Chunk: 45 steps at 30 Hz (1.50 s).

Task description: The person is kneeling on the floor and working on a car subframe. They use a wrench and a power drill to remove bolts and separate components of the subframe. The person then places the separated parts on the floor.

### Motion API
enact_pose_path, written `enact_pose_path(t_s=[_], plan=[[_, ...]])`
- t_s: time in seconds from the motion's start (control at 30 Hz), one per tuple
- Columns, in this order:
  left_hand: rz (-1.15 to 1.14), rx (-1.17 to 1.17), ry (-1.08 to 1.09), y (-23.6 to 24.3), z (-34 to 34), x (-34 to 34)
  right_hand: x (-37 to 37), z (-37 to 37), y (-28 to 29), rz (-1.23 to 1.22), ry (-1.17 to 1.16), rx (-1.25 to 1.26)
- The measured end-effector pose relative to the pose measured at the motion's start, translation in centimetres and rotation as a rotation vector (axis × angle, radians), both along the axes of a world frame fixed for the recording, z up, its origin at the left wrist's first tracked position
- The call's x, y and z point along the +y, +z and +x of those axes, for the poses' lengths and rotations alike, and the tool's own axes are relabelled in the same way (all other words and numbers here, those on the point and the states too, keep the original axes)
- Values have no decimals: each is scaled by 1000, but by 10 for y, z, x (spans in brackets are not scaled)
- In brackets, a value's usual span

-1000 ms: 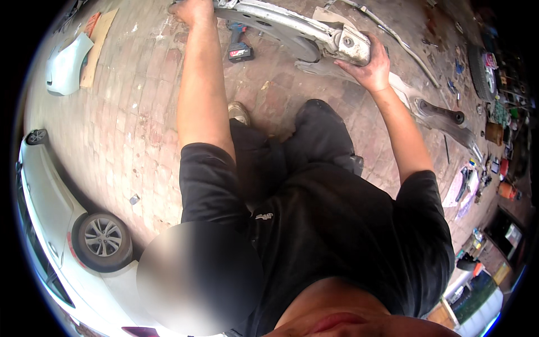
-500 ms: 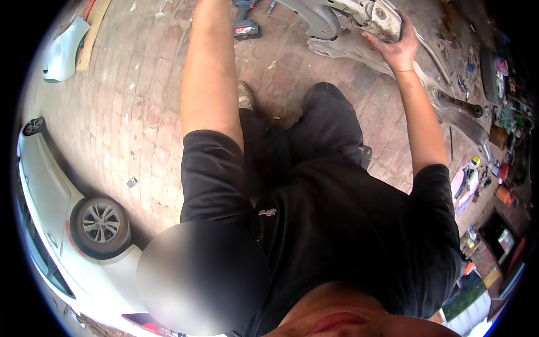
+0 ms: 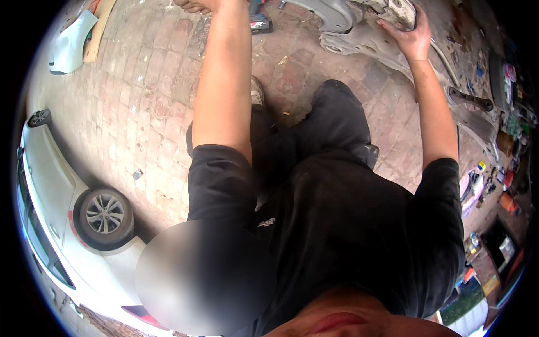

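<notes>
Metal beam (image 3: pixel 401 13), its dirty end at one o'clock, is gripped there by the right hand (image 3: pixel 412 40), thumb and fingers around it. The left hand (image 3: pixel 196 5), at eleven o'clock, shows curled fingers, cut by the view's edge; whether they hold anything I cannot tell.

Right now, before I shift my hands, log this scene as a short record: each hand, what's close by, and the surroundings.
Left hand: at the top edge, partly cut off, fingers curled; cannot tell if it holds anything
Right hand: gripping the end of a dirty metal part
Near right hand: grey metal frame
Near left forearm: power tool, mostly out of view
Upper left: pale panel beside a brown board
Left side: white car
Ground: brick floor
</notes>
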State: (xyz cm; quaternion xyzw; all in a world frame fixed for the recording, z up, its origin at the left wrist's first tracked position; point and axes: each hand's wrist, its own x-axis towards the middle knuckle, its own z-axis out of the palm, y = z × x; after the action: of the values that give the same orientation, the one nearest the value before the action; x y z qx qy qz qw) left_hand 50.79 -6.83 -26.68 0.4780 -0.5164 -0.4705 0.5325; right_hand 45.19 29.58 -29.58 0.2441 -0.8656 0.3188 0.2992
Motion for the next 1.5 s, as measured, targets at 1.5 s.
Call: enact_pose_path(t_s=[1.5], plan=[[-243,182,-430,56,-76,-126,-38,-13,60,-5,98,88]])
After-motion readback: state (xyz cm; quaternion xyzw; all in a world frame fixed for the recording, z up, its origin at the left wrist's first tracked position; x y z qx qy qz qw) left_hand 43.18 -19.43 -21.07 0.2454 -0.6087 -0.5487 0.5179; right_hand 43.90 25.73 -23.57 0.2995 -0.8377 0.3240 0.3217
